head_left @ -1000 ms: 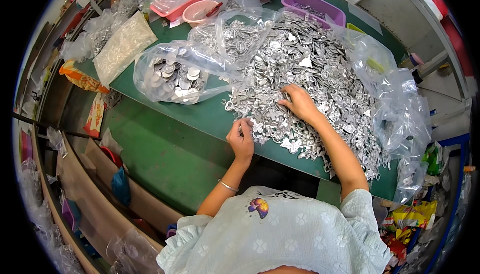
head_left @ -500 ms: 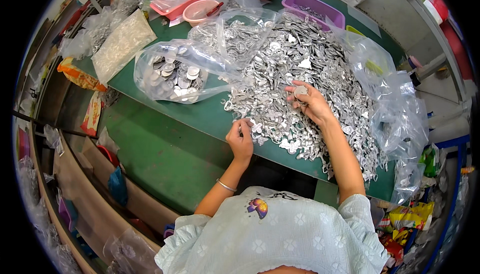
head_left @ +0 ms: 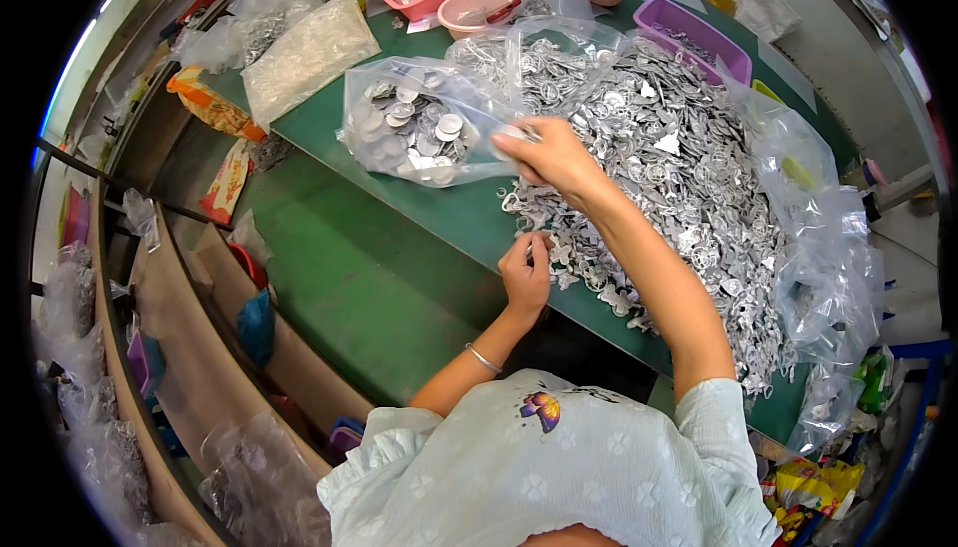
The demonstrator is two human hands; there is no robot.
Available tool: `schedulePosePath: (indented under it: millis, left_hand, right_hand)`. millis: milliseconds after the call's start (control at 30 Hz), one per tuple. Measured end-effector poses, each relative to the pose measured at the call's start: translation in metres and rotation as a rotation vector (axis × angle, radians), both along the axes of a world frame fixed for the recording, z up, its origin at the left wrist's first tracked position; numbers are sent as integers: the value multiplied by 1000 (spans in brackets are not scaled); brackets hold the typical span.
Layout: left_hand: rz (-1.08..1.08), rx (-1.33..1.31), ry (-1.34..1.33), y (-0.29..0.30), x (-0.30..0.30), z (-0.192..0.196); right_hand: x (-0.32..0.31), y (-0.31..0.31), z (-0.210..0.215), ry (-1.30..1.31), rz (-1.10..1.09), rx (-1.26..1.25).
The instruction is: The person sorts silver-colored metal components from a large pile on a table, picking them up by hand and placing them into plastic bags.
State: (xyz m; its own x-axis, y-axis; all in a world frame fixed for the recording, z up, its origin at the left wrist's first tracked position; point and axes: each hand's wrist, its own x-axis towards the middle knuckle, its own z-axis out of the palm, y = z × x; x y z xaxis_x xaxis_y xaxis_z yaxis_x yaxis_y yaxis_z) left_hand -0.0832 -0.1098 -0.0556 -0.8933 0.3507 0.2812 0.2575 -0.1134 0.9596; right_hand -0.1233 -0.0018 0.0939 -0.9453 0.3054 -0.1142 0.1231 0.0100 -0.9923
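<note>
My right hand (head_left: 552,160) reaches over the left side of a large heap of small silver metal pieces (head_left: 689,188). Its fingers pinch a round metal disc (head_left: 513,134), partly blurred, beside the mouth of a clear plastic bag (head_left: 469,98). Many similar round discs (head_left: 424,128) lie inside that bag. At the table's near edge, my left hand (head_left: 526,273) is closed, its fingers curled next to the heap's lower left border. Whatever the left fingers hold is hidden.
The green table (head_left: 399,198) also carries a purple basket (head_left: 733,53), a pink bowl (head_left: 469,10), a red tray (head_left: 404,3) and a second clear bag (head_left: 559,58) of pieces. Loose plastic sheeting (head_left: 808,218) hangs along the right edge. Shelving (head_left: 180,317) stands at left.
My right hand has swung left from above the heap to the bag of discs, carrying a disc. My left hand stays curled at the table edge. The whole view has shifted slightly.
</note>
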Motion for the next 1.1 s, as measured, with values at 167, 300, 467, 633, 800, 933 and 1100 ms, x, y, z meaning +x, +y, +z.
schedulePosePath:
  millis: [167,300,467,633,800,933,1100]
  left_hand:
    - [30,22,41,3,0,-4]
    - [21,10,17,1,-1,0]
    - [22,29,24,0,2,-3]
    - [-17,6,2,0,3,3]
    - [-14,-6,25,-2,1,0]
    - [-21,5,5,0,0,-1]
    - [-7,22,14,0,1,-2]
  right_hand:
    - [-28,-1,-11,85,-34,-58]
    - [21,41,-9,122,-79,-100]
    - [91,113,-33,-162,-330,281]
    - [120,98,-92,-298,-264,1172]
    - [114,78,-101,-377,-264,1310]
    - [115,77,-108,-333,-192,1480]
    - [120,108,-94,-185,-527,148]
